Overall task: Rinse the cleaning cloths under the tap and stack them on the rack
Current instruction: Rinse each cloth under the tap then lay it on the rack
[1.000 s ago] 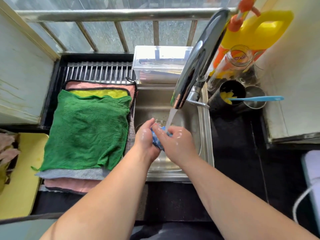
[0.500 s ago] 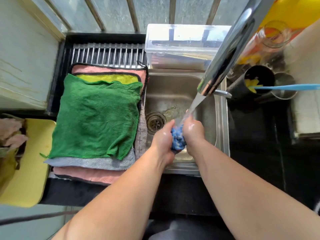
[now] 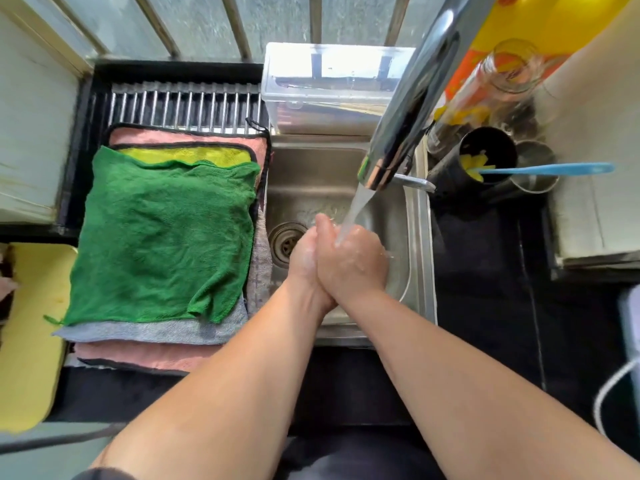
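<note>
Both my hands are clasped together over the steel sink (image 3: 311, 174), under the water stream (image 3: 356, 206) from the chrome tap (image 3: 408, 109). My right hand (image 3: 353, 261) wraps over my left hand (image 3: 304, 252). The small blue cloth seen earlier is hidden between my palms. To the left, a pile of cloths lies on the metal rack (image 3: 183, 105). A green cloth (image 3: 166, 233) is on top, over a yellow cloth (image 3: 187, 154), a grey cloth (image 3: 138, 332) and a pink cloth (image 3: 145, 355).
A clear plastic box (image 3: 332, 84) stands behind the sink. Right of the tap are a glass jar (image 3: 491, 81), a yellow bottle (image 3: 519, 19) and a black cup (image 3: 488, 157) holding a blue-handled tool (image 3: 547, 169). A yellow board (image 3: 31, 323) lies at far left. The drain (image 3: 285, 242) is beside my hands.
My hands have closed fully over the blue cloth, which no longer shows. The water now falls on the back of my right hand. The view has tilted down.
</note>
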